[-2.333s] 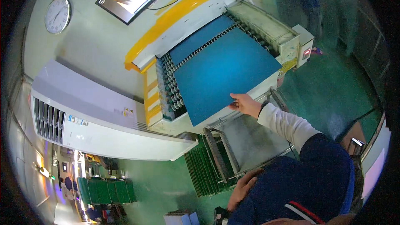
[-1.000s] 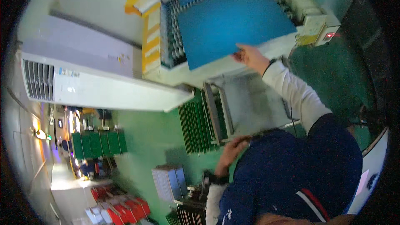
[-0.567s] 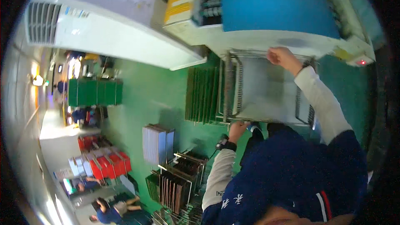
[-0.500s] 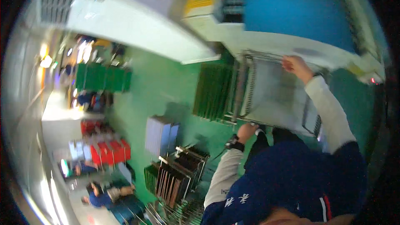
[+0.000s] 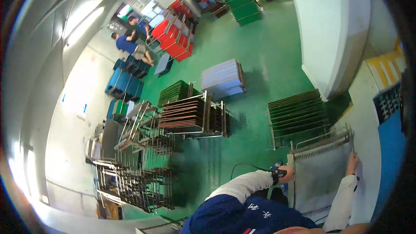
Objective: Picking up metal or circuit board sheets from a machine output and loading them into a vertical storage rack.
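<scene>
The head view shows the left hand (image 5: 286,174) at the left rail of a metal rack (image 5: 292,186); its fingers are bent, but I cannot tell if they are closed on the rail. The right hand (image 5: 353,164) is at the opposite rail, near the far corner, and its grasp I also cannot tell.

The rack stands at the lower right, in front of the body. It has thin, worn metal rails, a flat, dull grey surface (image 5: 320,182) with cloudy marks, and a toothed bar (image 5: 320,147) along the far side.

Close beyond this bar, a rack of green boards (image 5: 297,119) stands in the way; on the right a pale machine with a blue sheet (image 5: 392,147) is just beside. Farther left are brown boards (image 5: 184,115), a pale blue stack (image 5: 223,78) and bare metal racks (image 5: 134,184).

The toothed bar runs slantwise, rising to the right. The side rails point away from the body; the sleeve and body hide the near end, so the long axis is not certain.
</scene>
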Action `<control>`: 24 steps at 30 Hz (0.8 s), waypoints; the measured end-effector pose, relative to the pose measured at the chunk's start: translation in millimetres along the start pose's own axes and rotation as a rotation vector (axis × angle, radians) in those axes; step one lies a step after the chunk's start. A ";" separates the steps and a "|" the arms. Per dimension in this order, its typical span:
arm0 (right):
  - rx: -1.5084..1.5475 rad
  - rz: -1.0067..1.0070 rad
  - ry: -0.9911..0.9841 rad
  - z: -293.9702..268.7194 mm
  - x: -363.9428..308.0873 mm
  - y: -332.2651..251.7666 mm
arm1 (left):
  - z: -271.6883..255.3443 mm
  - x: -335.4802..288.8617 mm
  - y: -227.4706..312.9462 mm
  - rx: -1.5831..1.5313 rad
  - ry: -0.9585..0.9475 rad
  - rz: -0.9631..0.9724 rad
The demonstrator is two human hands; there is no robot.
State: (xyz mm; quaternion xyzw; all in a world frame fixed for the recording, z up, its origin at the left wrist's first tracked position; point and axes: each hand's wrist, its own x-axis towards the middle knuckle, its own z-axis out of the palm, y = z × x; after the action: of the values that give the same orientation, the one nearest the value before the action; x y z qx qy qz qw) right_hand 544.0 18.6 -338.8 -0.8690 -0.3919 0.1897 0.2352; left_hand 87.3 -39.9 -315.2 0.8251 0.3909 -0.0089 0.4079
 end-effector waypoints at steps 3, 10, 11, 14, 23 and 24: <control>0.136 0.039 0.100 5.9 10.3 -20.3 | 50.9 28.6 -50.5 -0.253 0.035 0.228; 0.082 0.015 0.227 28.7 67.0 82.0 | 28.5 88.2 -14.2 -0.555 -0.404 1.351; 0.058 -0.013 0.326 20.4 86.2 119.2 | 25.4 94.9 -8.1 -0.538 -0.393 1.349; -0.176 0.187 -0.084 57.8 47.3 6.1 | 32.6 39.6 -65.4 -0.500 -0.301 1.038; -0.720 -0.291 0.007 78.8 109.5 103.3 | 36.1 27.8 -22.5 -0.413 -0.139 0.708; -0.727 -0.291 -0.007 84.5 111.1 110.1 | 40.3 28.6 -20.0 -0.414 -0.114 0.660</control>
State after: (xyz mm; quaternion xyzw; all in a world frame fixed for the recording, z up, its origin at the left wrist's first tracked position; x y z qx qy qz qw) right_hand 634.6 62.1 -485.4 -0.8303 -0.5535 0.0060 -0.0648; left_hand 106.4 -41.8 -364.9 0.8048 0.0749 0.1562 0.5677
